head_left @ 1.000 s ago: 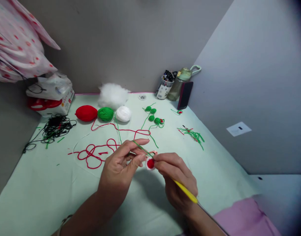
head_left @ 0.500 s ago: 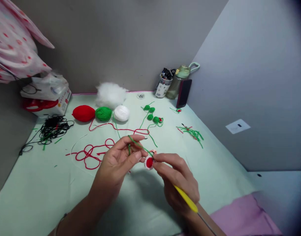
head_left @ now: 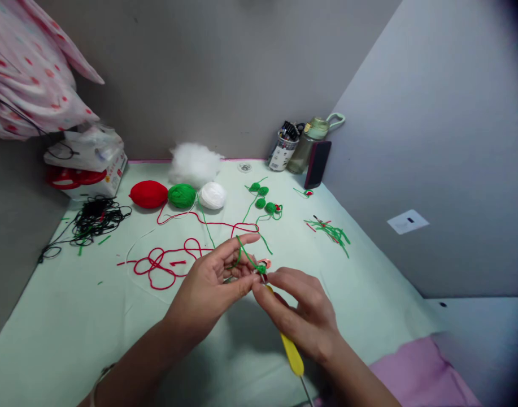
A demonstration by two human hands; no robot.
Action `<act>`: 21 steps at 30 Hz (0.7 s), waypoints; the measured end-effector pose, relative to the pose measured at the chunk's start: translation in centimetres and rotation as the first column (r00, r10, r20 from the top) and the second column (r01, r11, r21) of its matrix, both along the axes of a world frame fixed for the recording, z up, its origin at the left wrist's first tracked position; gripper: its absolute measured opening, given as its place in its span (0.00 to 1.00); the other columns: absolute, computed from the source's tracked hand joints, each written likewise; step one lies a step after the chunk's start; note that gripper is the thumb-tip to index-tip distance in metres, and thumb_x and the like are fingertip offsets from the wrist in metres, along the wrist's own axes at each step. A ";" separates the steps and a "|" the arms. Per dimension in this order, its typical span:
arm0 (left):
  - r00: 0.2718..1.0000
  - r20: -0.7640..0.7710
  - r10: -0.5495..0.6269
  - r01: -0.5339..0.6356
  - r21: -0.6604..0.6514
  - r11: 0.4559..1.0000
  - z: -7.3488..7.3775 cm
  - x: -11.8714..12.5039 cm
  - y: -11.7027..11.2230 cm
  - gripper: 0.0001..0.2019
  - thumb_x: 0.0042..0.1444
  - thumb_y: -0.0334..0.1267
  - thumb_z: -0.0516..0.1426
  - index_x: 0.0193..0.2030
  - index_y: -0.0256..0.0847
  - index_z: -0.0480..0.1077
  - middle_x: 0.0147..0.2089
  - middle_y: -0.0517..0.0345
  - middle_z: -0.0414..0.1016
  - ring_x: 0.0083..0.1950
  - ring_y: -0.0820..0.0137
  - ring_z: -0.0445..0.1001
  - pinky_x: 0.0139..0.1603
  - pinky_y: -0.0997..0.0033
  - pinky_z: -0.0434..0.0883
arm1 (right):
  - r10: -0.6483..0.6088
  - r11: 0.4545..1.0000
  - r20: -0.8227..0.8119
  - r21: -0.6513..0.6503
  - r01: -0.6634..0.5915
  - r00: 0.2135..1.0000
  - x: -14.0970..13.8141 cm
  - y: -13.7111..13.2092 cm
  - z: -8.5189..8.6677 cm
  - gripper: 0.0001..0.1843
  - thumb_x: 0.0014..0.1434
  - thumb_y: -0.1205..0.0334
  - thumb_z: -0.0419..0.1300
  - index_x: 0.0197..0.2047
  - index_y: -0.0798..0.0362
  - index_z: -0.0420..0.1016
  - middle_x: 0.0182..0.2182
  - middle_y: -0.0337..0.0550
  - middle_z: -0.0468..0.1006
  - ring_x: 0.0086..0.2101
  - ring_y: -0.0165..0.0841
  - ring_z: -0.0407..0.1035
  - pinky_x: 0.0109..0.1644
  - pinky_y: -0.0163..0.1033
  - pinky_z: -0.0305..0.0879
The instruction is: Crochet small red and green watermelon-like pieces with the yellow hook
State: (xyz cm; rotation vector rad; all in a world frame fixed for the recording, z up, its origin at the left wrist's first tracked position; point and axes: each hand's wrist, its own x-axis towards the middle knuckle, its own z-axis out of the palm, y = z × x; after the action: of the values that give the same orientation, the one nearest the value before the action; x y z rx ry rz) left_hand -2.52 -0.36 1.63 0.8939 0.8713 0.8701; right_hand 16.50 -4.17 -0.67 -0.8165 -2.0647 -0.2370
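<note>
My left hand [head_left: 212, 282] pinches a small crocheted piece between thumb and fingers, with a green yarn strand [head_left: 244, 254] looped over the raised forefinger. The piece is mostly hidden by my fingers; a green stitch shows at its edge. My right hand [head_left: 303, 314] is closed on a yellow-handled crochet hook [head_left: 291, 347], its tip at the piece. Red yarn [head_left: 165, 263] lies in loose loops on the pale green table cover [head_left: 72, 322] just beyond my left hand.
Red [head_left: 148, 194], green [head_left: 182, 195] and white [head_left: 212, 195] yarn balls sit at the back with white stuffing [head_left: 194, 164]. Small green crocheted bits [head_left: 262, 198], green scraps [head_left: 333, 232], a black cord tangle [head_left: 93, 220], a box [head_left: 89, 169], a pen cup [head_left: 282, 150], bottle [head_left: 309, 141] and phone [head_left: 318, 164] stand around.
My right hand turned so the hook handle swung from pointing right to pointing down towards me. The red centre of the piece is now hidden by my fingers. The green strand stays over my forefinger.
</note>
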 end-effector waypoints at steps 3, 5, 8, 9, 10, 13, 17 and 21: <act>0.985 0.169 -0.017 0.029 -0.065 0.997 -0.6 0.0 0.0 0.27 0.53 0.35 0.72 0.61 0.45 0.77 0.34 0.64 0.76 0.36 0.74 0.74 0.42 0.71 0.71 | -0.014 1.000 0.031 -0.013 0.014 0.999 0.2 -0.2 0.3 0.17 0.62 0.76 0.69 0.52 0.52 0.84 0.41 0.45 0.85 0.42 0.37 0.81 0.43 0.39 0.84; 0.975 0.219 -0.028 0.048 -0.088 0.995 -1.0 -0.1 -0.1 0.29 0.54 0.35 0.73 0.62 0.46 0.76 0.34 0.65 0.76 0.35 0.74 0.73 0.42 0.72 0.70 | 0.001 1.000 -0.040 -0.028 -0.002 0.999 0.1 -0.2 0.5 0.15 0.65 0.76 0.66 0.52 0.53 0.83 0.43 0.46 0.84 0.43 0.36 0.80 0.44 0.39 0.84; 0.970 0.240 -0.040 0.065 -0.096 0.993 -1.4 -0.2 0.0 0.31 0.54 0.32 0.73 0.65 0.47 0.74 0.33 0.66 0.76 0.33 0.75 0.72 0.40 0.72 0.70 | 0.036 0.997 -0.154 -0.069 -0.047 0.987 -0.2 0.0 0.7 0.13 0.70 0.73 0.60 0.52 0.51 0.83 0.42 0.45 0.83 0.42 0.35 0.79 0.45 0.42 0.84; 0.968 0.248 -0.040 0.067 -0.100 0.993 -1.4 -0.1 0.1 0.32 0.54 0.31 0.72 0.66 0.46 0.74 0.33 0.67 0.76 0.32 0.76 0.72 0.40 0.73 0.69 | 0.019 0.997 -0.145 -0.070 -0.030 0.989 -0.3 0.0 0.7 0.13 0.70 0.73 0.61 0.51 0.52 0.84 0.41 0.46 0.83 0.42 0.34 0.79 0.45 0.42 0.84; 0.965 0.258 -0.038 0.068 -0.107 0.992 -1.4 -0.1 0.1 0.31 0.54 0.31 0.72 0.65 0.45 0.74 0.32 0.67 0.76 0.32 0.77 0.72 0.39 0.74 0.69 | -0.004 0.999 -0.105 -0.052 -0.002 0.994 -0.3 0.1 0.7 0.12 0.69 0.74 0.62 0.51 0.54 0.84 0.41 0.46 0.83 0.43 0.35 0.78 0.46 0.41 0.83; 0.951 0.308 -0.013 0.066 -0.163 0.984 -1.3 0.4 -0.1 0.32 0.51 0.27 0.72 0.64 0.41 0.74 0.32 0.67 0.76 0.31 0.78 0.72 0.37 0.76 0.69 | -0.063 0.994 0.059 0.089 0.058 0.996 -0.2 0.0 0.3 0.14 0.62 0.77 0.68 0.50 0.55 0.85 0.41 0.47 0.84 0.43 0.36 0.76 0.47 0.40 0.82; 0.939 0.342 0.050 0.025 -0.212 0.977 -1.0 1.2 -0.5 0.34 0.48 0.25 0.73 0.63 0.38 0.74 0.30 0.69 0.75 0.30 0.78 0.72 0.36 0.77 0.69 | -0.077 0.984 0.066 0.163 0.065 0.995 0.0 0.1 -0.4 0.15 0.63 0.76 0.68 0.49 0.50 0.85 0.42 0.44 0.84 0.40 0.35 0.74 0.46 0.40 0.82; 0.958 0.250 0.141 -0.105 -0.154 0.983 -0.8 1.4 -0.7 0.39 0.44 0.25 0.74 0.65 0.40 0.72 0.30 0.69 0.76 0.33 0.75 0.74 0.38 0.76 0.71 | -0.019 0.999 -0.117 -0.032 0.015 0.993 0.0 0.4 0.2 0.14 0.67 0.75 0.64 0.49 0.47 0.85 0.40 0.44 0.83 0.42 0.36 0.76 0.44 0.41 0.81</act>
State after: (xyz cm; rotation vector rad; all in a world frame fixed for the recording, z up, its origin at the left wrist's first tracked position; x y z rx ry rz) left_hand -1.17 -1.09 0.86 0.5924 0.7540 0.9971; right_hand 16.47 -3.79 -0.45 -0.8473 -1.9567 -0.1628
